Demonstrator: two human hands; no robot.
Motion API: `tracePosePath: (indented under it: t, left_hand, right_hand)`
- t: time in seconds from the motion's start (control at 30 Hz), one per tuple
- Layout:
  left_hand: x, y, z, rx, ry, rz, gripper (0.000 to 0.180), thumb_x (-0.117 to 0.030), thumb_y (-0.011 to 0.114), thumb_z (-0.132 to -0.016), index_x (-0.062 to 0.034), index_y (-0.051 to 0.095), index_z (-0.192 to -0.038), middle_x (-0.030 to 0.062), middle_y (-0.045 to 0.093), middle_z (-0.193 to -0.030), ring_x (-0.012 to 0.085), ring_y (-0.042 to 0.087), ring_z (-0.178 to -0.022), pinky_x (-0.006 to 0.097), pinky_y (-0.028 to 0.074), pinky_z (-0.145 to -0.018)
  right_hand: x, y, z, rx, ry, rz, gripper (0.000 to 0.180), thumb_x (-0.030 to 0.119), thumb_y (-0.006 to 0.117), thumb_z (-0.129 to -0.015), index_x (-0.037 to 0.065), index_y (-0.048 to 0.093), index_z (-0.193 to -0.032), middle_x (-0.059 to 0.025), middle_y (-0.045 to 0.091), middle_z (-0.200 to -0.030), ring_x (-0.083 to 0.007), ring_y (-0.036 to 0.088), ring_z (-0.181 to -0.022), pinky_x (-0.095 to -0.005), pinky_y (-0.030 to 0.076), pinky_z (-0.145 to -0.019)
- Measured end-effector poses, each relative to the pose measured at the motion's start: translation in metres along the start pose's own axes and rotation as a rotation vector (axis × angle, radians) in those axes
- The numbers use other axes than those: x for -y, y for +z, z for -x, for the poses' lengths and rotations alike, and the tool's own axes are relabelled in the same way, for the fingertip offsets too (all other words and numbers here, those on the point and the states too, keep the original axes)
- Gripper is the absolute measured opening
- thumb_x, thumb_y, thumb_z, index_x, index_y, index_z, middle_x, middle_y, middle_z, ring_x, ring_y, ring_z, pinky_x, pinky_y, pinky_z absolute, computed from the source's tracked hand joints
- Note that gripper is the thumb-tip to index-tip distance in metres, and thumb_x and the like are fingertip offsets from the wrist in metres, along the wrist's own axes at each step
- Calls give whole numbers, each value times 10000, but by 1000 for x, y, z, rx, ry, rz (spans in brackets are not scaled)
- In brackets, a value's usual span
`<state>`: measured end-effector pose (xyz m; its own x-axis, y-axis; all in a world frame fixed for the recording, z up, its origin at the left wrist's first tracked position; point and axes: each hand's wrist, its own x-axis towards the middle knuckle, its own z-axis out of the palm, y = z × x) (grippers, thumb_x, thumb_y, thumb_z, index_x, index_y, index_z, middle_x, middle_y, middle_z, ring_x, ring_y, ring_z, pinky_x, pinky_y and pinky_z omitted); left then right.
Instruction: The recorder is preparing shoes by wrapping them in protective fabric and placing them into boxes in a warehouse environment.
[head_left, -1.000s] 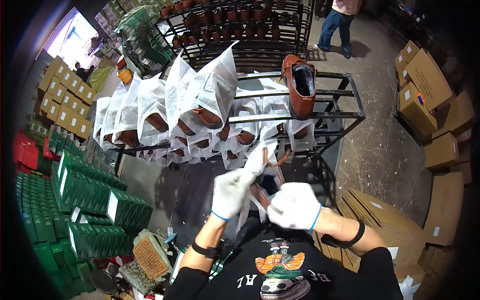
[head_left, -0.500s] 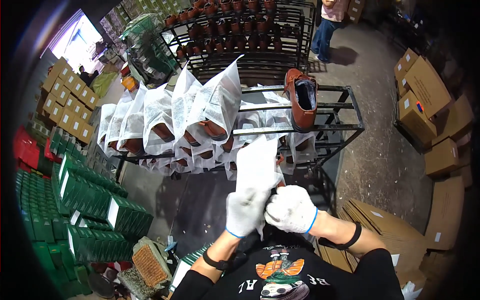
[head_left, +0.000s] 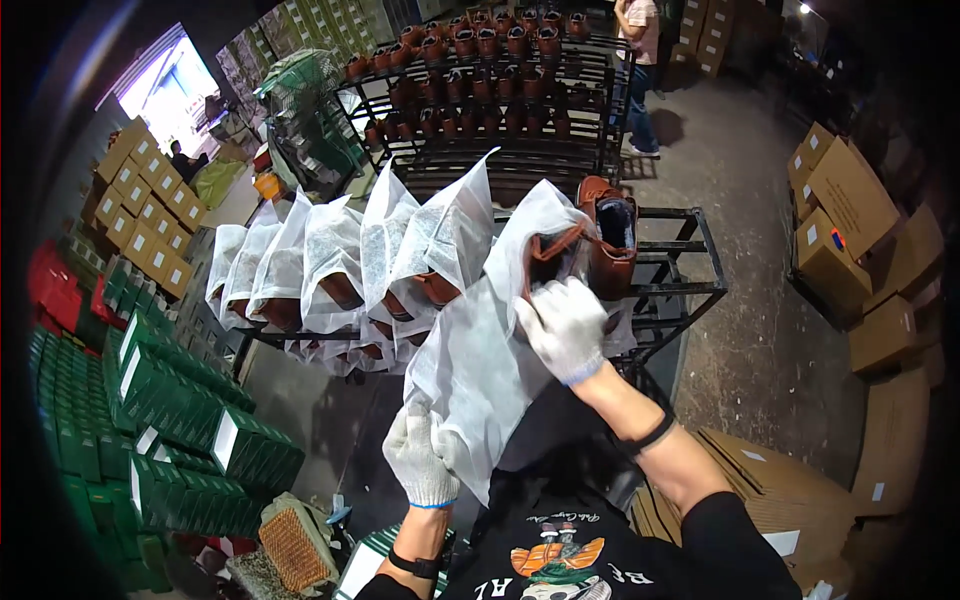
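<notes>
My left hand (head_left: 420,460), in a white knit glove, pinches the lower edge of a white fabric shoe bag (head_left: 465,365). The bag is stretched slantwise up from it. Its upper end wraps around a brown leather shoe (head_left: 548,258), partly showing. At the near end of that shoe, my gloved right hand (head_left: 565,330) is closed on it; its fingertips are partly hidden. Just right of it, another brown shoe (head_left: 612,262) stands uncovered on the black metal rack (head_left: 690,288). Along the rack to the left, several brown shoes sit in white bags (head_left: 335,265).
Behind stands a rack of brown shoes (head_left: 485,85), with a person (head_left: 640,75) beside it. Green shoeboxes (head_left: 195,480) are stacked at left. Cartons (head_left: 835,245) and flattened cardboard (head_left: 770,480) lie along the right. A green fan (head_left: 300,110) stands at far left.
My hands have moved apart: the left down and left with the bag's edge, the right up and right with the shoe. The bag, earlier bunched between them, is now spread out and around the shoe.
</notes>
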<state>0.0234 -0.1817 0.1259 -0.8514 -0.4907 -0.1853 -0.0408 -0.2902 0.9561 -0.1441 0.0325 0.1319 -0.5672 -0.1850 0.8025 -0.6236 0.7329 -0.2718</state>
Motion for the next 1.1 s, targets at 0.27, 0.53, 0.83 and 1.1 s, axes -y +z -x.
tracePosePath:
  t: [0.27,0.53,0.83,1.1]
  left_hand:
    - [-3,-4,26,2,-13,-129,301,-184,619,-1108,73,774,-1132,34,751,-1003,94,658,-881,268,526,-772]
    - [20,14,-15,217,-353,41,267,-177,608,-1104,34,772,-1105,-18,567,-627,54,452,-438,241,314,-394]
    - [79,43,-36,322,68,-588,272,-148,663,-1058,53,800,-1181,108,820,-953,123,722,-865,290,560,-800]
    - [106,64,-38,297,117,-578,264,-167,663,-1068,35,795,-1174,153,821,-978,128,732,-881,306,568,-827]
  right_hand:
    - [96,-48,64,713,695,-696,397,402,832,-944,61,720,-1112,-149,758,-1026,-323,732,-915,-434,587,-829]
    - [18,-85,103,616,731,-384,250,274,743,-931,27,747,-892,-205,716,-803,-405,735,-748,-461,563,-683]
    - [-64,-96,-8,538,418,-55,629,467,797,-905,29,687,-1343,-216,681,-1390,-410,671,-1274,-488,544,-1104]
    - [-114,-127,7,376,428,29,408,345,687,-1033,-3,750,-1237,-191,801,-1100,-335,774,-996,-419,583,-865]
